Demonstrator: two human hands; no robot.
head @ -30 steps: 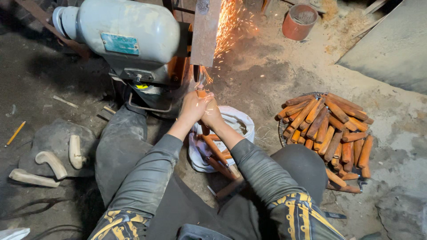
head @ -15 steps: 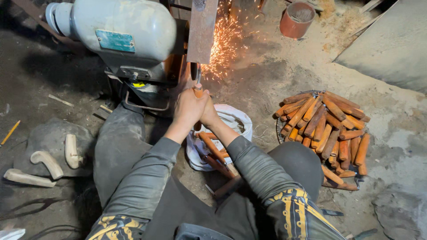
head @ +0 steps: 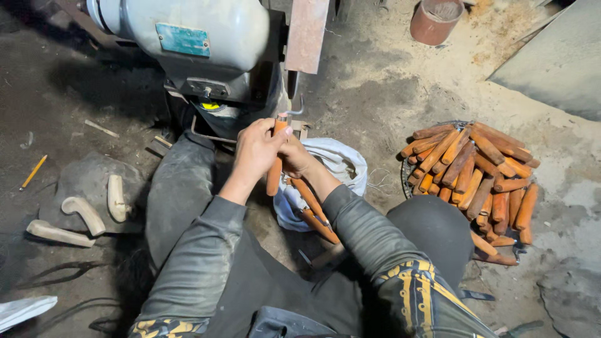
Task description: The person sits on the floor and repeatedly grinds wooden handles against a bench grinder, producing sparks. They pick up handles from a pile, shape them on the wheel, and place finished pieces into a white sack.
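Both hands grip one orange-handled tool point(head: 275, 164), upright, metal tip up by the grinder point(head: 188, 44): left hand point(head: 255, 151) wrapped round the handle, right hand point(head: 295, 156) closed just behind it. Teal rectangular plate point(head: 183, 39) on grinder. White sack point(head: 335, 164) below hands. Handle pile point(head: 476, 172) right, too many to count. Three pale wood pieces point(head: 84, 214) left.

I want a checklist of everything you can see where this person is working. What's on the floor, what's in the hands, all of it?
Surface: dirt floor, dusty and uneven.
Job's things: orange-handled tool held upright below the grey grinder; no sparks.
Clutter: pile of orange handles; white sack with more handles; pale curved wooden pieces; pencil; rusty can.
Grippers: left hand and right hand both grip the tool.
Cables: dark loops on the floor at left, unclear.
Surroundings: grey slab at upper right.
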